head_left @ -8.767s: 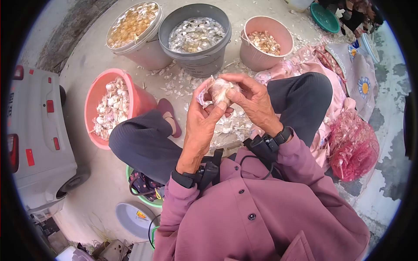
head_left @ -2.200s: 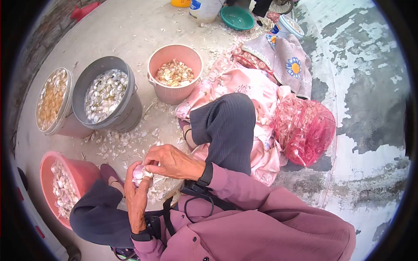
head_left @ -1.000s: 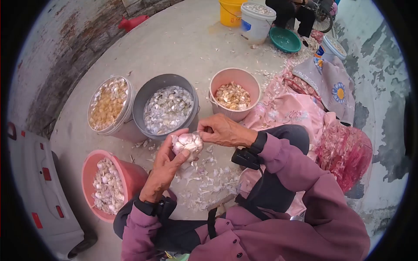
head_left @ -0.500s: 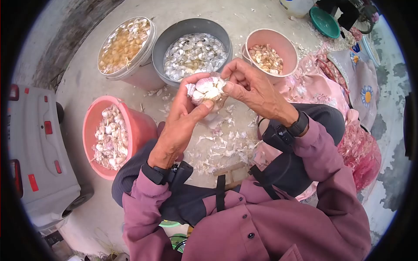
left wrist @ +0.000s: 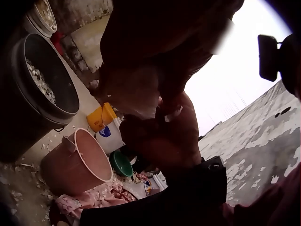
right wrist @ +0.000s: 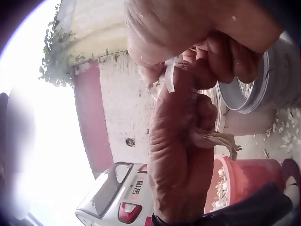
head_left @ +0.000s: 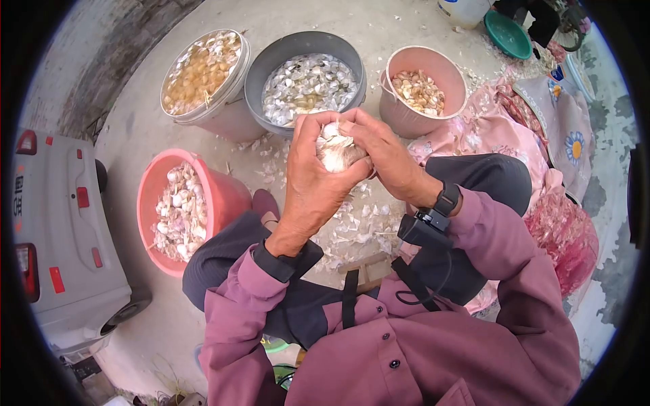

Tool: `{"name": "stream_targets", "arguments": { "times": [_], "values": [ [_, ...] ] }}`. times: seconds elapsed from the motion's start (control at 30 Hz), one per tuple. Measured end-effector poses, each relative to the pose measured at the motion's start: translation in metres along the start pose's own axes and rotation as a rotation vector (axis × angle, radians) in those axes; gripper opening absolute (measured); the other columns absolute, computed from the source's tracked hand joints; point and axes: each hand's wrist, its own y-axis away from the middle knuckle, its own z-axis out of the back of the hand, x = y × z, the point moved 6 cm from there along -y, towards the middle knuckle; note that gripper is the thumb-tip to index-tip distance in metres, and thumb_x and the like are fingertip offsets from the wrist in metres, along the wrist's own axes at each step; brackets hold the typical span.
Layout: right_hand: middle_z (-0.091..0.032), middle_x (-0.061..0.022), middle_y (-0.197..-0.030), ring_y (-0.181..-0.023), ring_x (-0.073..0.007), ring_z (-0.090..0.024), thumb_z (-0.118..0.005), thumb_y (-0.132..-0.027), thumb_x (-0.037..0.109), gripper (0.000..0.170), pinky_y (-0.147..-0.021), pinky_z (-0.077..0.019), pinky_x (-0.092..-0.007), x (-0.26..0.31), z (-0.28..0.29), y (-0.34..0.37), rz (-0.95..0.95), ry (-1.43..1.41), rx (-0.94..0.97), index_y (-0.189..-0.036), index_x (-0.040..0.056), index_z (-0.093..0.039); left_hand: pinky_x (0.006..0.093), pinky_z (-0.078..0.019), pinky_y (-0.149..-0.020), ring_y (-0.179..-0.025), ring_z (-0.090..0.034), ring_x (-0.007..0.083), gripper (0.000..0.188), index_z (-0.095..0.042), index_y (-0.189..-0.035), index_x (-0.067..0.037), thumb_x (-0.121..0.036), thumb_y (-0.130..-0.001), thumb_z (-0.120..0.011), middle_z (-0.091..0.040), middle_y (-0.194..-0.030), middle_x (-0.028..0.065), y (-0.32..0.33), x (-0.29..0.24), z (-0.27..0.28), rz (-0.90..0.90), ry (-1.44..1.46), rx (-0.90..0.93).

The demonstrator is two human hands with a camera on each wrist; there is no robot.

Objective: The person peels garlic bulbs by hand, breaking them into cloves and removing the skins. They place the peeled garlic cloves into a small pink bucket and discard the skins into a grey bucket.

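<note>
In the head view a whitish garlic bulb [head_left: 338,150] is held between both hands, above the person's lap. My left hand [head_left: 308,172] cups it from the left, with the thumb along its lower side. From the right, my right hand [head_left: 393,152] grips the bulb, fingers over its top. The right wrist view shows both hands close together, with a strip of pale skin [right wrist: 170,77] between them and a dry stalk [right wrist: 228,141] sticking out by the left hand. Fingers hide most of the bulb there, and the left wrist view is dark around the hands.
A pink tub [head_left: 210,223] of garlic bulbs stands at left. Beyond the hands are a white bucket [head_left: 237,101] and a grey bucket [head_left: 359,64] of cloves in liquid, and a pink bucket [head_left: 399,118] of cloves. Peelings [head_left: 362,227] litter the ground. A parked vehicle [head_left: 68,257] is at left.
Half a second ago my right fingertips were at the bulb's right edge, with its lumpy cloves facing up. The bulb has since turned, and both hands close around it. The head view shifted earlier.
</note>
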Motion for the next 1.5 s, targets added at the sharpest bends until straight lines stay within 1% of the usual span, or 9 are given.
{"name": "stream_targets", "arguments": {
  "times": [0.1,0.37,0.43,0.5,0.6,0.77,1.0,1.17,1.5],
  "values": [
    [-0.053,0.0003,-0.089,-0.077,-0.0052,-0.048,-0.051,-0.1,0.036,0.035,-0.063,-0.0404,-0.0219,0.007,-0.002,0.001,0.083,0.032,-0.064,-0.114,0.0041,-0.051,0.0259,-0.0541,-0.076,-0.091,-0.062,0.0116,0.055,-0.049,-0.121,-0.006,-0.001,-0.074,-0.076,-0.06,-0.104,0.006,-0.002,0.006,0.0,-0.049,0.01,-0.003],
    [-0.055,-0.0032,-0.099,-0.082,-0.0068,-0.051,-0.041,-0.1,0.024,0.029,-0.071,-0.0447,-0.0242,0.033,-0.008,0.001,0.403,0.24,-0.088,-0.119,0.0035,-0.05,0.027,-0.0501,-0.083,-0.099,-0.056,0.012,0.058,-0.048,-0.119,-0.006,-0.001,-0.071,-0.08,-0.053,-0.112,0.0051,0.004,-0.004,0.001,-0.035,0.352,-0.019],
    [-0.055,-0.0031,-0.1,-0.081,-0.0059,-0.051,-0.039,-0.1,0.024,0.03,-0.068,-0.0441,-0.023,0.041,-0.011,0.008,0.273,0.14,-0.032,-0.122,0.0052,-0.049,0.027,-0.0515,-0.082,-0.099,-0.058,0.0121,0.057,-0.048,-0.12,-0.007,0.0,-0.072,-0.079,-0.053,-0.113,0.006,0.004,-0.012,0.003,-0.092,0.391,-0.031],
    [-0.055,-0.003,-0.1,-0.08,-0.0049,-0.051,-0.037,-0.1,0.024,0.031,-0.065,-0.0434,-0.0218,0.04,-0.011,0.011,0.149,0.039,0.013,-0.124,0.007,-0.048,0.0223,-0.0531,-0.064,-0.083,-0.062,0.0094,0.058,-0.049,-0.123,-0.009,-0.001,-0.074,-0.079,-0.06,-0.107,0.0044,0.004,-0.011,0.003,0.061,0.563,-0.058],
    [-0.054,-0.0017,-0.097,-0.073,-0.0026,-0.048,-0.034,-0.101,0.029,0.035,-0.056,-0.0382,-0.0189,0.042,-0.013,0.005,0.197,0.136,0.034,-0.128,0.0111,-0.045,0.0266,-0.0578,-0.075,-0.093,-0.064,0.0127,0.055,-0.047,-0.121,-0.007,0.002,-0.077,-0.077,-0.059,-0.109,0.0077,0.005,-0.009,0.006,0.096,0.581,0.007],
    [-0.061,-0.0007,-0.074,-0.058,-0.0045,-0.052,-0.063,-0.096,0.04,0.038,-0.051,-0.0393,-0.0178,0.033,-0.001,-0.005,0.06,-0.024,0.076,-0.106,0.0047,-0.053,0.024,-0.0552,-0.071,-0.088,-0.063,0.0106,0.055,-0.047,-0.123,-0.008,0.003,-0.077,-0.076,-0.061,-0.104,0.0056,-0.001,-0.001,0.014,0.066,0.64,-0.082],
    [-0.066,-0.0066,-0.081,-0.059,-0.0062,-0.056,-0.058,-0.099,0.029,0.029,-0.054,-0.0448,-0.0209,0.035,0.0,0.001,0.034,-0.079,0.072,-0.103,0.0002,-0.056,0.0232,-0.049,-0.065,-0.081,-0.059,0.009,0.056,-0.046,-0.126,-0.011,0.002,-0.079,-0.073,-0.062,-0.104,0.0049,0.002,0.0,0.013,0.078,0.672,-0.08],
    [-0.065,-0.01,-0.094,-0.067,-0.0087,-0.059,-0.044,-0.103,0.021,0.026,-0.063,-0.0485,-0.0233,0.03,-0.002,0.002,0.022,-0.226,0.183,-0.113,-0.0009,-0.053,0.023,-0.0504,-0.067,-0.082,-0.061,0.0091,0.058,-0.043,-0.126,-0.01,0.005,-0.079,-0.073,-0.062,-0.104,0.0068,-0.001,0.004,0.016,0.113,0.815,-0.03],
    [-0.062,-0.0147,-0.11,-0.085,-0.0119,-0.062,-0.051,-0.104,0.024,0.044,-0.076,-0.0531,-0.0287,0.023,-0.005,0.012,-0.068,-0.469,0.337,-0.139,0.0005,-0.041,0.023,-0.0511,-0.063,-0.077,-0.064,0.0127,0.06,-0.043,-0.128,-0.01,0.003,-0.078,-0.072,-0.062,-0.103,0.009,0.002,-0.003,0.023,0.158,0.928,0.022]
  ]
}}
